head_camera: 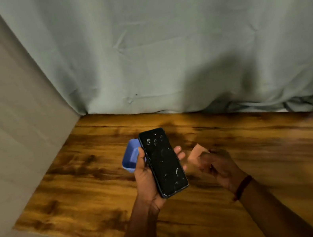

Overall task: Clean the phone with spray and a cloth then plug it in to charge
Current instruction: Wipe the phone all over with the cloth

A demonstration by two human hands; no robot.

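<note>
phone (164, 162) held in left hand (145, 180)

phone (164, 162) above table (79, 184), container (130, 158) left

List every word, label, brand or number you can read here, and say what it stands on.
No text can be read in this view.
phone: dark screen, only smears, no words.
blue container: no label shows.
pink cloth: blurred, nothing legible.
</note>
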